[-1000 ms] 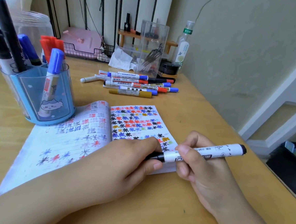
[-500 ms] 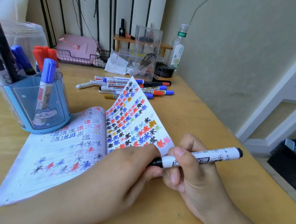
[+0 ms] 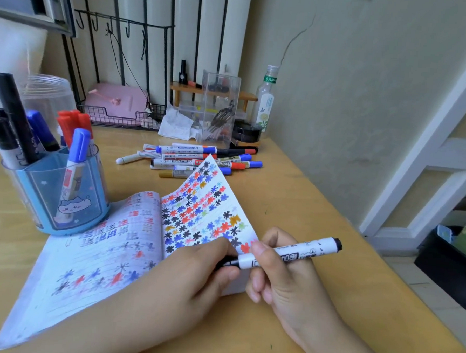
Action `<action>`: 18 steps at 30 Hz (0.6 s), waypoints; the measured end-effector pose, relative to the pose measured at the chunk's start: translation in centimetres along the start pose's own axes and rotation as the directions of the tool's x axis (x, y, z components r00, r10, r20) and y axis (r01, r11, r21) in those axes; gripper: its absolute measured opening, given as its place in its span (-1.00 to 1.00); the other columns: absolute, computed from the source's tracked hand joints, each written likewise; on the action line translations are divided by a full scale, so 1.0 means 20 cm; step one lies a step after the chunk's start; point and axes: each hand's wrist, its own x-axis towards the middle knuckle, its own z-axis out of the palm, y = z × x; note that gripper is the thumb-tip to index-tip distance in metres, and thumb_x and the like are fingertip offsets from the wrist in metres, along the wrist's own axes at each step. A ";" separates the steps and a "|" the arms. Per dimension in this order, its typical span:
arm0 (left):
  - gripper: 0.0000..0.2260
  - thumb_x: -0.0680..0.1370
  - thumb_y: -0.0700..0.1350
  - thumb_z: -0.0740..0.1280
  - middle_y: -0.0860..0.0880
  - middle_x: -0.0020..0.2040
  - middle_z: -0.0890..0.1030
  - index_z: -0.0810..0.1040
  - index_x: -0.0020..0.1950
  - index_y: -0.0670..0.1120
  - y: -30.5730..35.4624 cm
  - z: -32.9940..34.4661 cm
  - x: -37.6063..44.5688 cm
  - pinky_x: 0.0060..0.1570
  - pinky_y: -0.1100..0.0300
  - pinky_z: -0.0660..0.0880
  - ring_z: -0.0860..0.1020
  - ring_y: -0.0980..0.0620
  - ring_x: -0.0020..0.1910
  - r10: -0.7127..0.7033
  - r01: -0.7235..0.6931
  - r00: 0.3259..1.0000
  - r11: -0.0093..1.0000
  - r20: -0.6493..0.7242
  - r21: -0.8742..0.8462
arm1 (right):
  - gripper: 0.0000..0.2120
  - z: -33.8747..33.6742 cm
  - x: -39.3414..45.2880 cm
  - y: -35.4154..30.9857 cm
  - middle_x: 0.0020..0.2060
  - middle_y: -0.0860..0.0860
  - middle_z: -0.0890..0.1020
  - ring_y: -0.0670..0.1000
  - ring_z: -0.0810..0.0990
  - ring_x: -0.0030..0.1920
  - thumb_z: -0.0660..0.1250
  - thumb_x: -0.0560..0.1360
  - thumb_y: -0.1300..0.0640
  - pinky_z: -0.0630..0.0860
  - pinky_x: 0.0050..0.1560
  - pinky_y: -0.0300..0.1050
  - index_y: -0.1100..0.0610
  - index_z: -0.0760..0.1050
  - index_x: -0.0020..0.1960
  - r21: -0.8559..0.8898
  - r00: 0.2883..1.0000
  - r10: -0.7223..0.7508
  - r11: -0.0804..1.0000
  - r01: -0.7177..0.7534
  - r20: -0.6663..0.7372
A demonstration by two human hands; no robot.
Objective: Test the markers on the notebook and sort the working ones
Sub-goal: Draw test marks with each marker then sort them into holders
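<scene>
Broadly, a wooden desk carries everything. An open notebook lies across its middle, the right page lifted at an angle and crowded with coloured star-shaped test marks. At the left stands a blue pen holder with black, blue and red markers upright in it, its base touching the notebook's far left corner. Behind the raised page lies a loose pile of markers — partly hidden by that page. The left hand rests on the notebook's near right part, its fingers pinching the black cap end of a white marker. The right hand grips the marker's barrel, fingers curled round it — the marker lies roughly level over the page's lower corner.
</scene>
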 end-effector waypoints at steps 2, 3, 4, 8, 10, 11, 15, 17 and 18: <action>-0.88 0.55 0.12 0.14 0.26 -0.26 0.48 0.41 -0.08 0.13 0.02 -0.01 0.02 -0.28 0.48 0.29 0.43 0.32 -0.26 -0.026 0.026 1.000 1.000 -0.007 0.002 | -0.64 -0.01 -0.01 -0.03 -0.58 0.05 0.45 -0.07 0.34 -0.60 0.51 0.19 -0.16 0.29 -0.46 -0.15 0.05 0.47 -0.25 0.018 1.000 -0.017 1.000 0.017 -0.004; -0.90 0.54 0.12 0.14 0.25 -0.24 0.48 0.39 -0.11 0.15 0.02 -0.02 0.03 -0.26 0.46 0.29 0.43 0.31 -0.23 -0.039 0.039 0.999 0.999 -0.026 0.016 | -0.50 -0.02 -0.01 -0.05 -0.55 0.06 0.46 -0.08 0.35 -0.58 0.56 0.13 -0.20 0.34 -0.44 -0.19 0.11 0.50 -0.15 0.051 1.000 -0.019 0.999 0.019 -0.009; -0.90 0.53 0.13 0.13 0.26 -0.20 0.47 0.38 -0.12 0.17 0.02 -0.03 0.03 -0.24 0.45 0.29 0.42 0.30 -0.21 -0.057 0.059 0.997 0.998 -0.047 0.027 | -0.39 -0.03 -0.01 -0.08 -0.52 0.07 0.47 -0.08 0.36 -0.57 0.57 0.10 -0.24 0.37 -0.44 -0.22 0.14 0.51 -0.06 0.064 0.999 -0.019 0.998 0.021 -0.037; -0.79 0.50 0.22 0.07 0.23 -0.13 0.39 0.43 -0.08 0.18 0.00 -0.09 0.04 -0.14 0.35 0.35 0.42 0.25 -0.13 -0.021 0.033 0.996 0.991 -0.091 0.129 | -0.80 -0.16 -0.07 -0.27 -0.42 0.00 0.51 -0.09 0.38 -0.51 0.46 0.40 0.00 0.38 -0.42 -0.26 0.07 0.58 -0.05 -0.251 0.989 -0.062 0.968 0.027 -0.133; -0.81 0.50 0.19 0.10 0.23 -0.15 0.37 0.45 -0.04 0.17 0.04 -0.11 0.06 -0.19 0.29 0.37 0.41 0.24 -0.15 0.033 -0.015 0.996 0.980 -0.084 0.199 | -0.92 -0.25 -0.14 -0.34 -0.42 -0.11 0.52 -0.17 0.39 -0.48 0.39 0.46 0.11 0.35 -0.37 -0.36 -0.01 0.60 -0.05 -0.541 0.990 -0.112 0.840 0.049 -0.085; -0.82 0.51 0.17 0.11 0.23 -0.17 0.37 0.46 -0.05 0.17 0.07 -0.11 0.07 -0.23 0.28 0.37 0.41 0.24 -0.18 0.065 -0.048 0.996 0.971 -0.067 0.236 | -0.90 -0.30 -0.20 -0.37 -0.40 -0.15 0.51 -0.17 0.41 -0.45 0.39 0.46 0.12 0.33 -0.36 -0.40 -0.06 0.60 -0.05 -0.665 0.989 -0.138 0.743 0.069 -0.052; -0.86 0.52 0.11 0.15 0.15 -0.18 0.41 0.47 -0.05 0.14 0.28 -0.01 0.13 -0.26 0.22 0.39 0.43 0.16 -0.23 0.173 -0.181 0.984 0.940 0.052 0.289 | -0.91 -0.45 -0.46 -0.42 -0.07 -0.25 0.47 -0.21 0.47 -0.20 0.31 0.51 -0.04 0.34 -0.20 -0.42 -0.12 0.57 -0.02 -0.945 0.986 -0.151 0.305 0.116 0.073; -0.80 0.52 0.09 0.16 0.11 -0.12 0.44 0.50 0.02 0.05 0.40 0.09 0.14 -0.23 0.16 0.44 0.46 0.08 -0.19 0.225 -0.234 0.972 0.929 0.064 0.286 | -0.77 -0.55 -0.63 -0.42 -0.12 -0.24 0.47 -0.28 0.45 -0.22 0.19 0.47 -0.18 0.33 -0.14 -0.45 -0.13 0.55 -0.03 -0.977 0.990 -0.137 0.203 0.070 0.042; -0.78 0.53 0.08 0.17 0.09 -0.09 0.44 0.49 0.06 0.02 0.47 0.15 0.15 -0.20 0.14 0.44 0.46 0.06 -0.16 0.250 -0.256 0.967 0.926 0.056 0.277 | -0.71 -0.60 -0.72 -0.42 -0.12 -0.23 0.46 -0.27 0.45 -0.23 0.13 0.45 -0.22 0.36 -0.14 -0.42 -0.13 0.53 -0.01 -0.979 0.991 -0.130 0.205 0.017 -0.010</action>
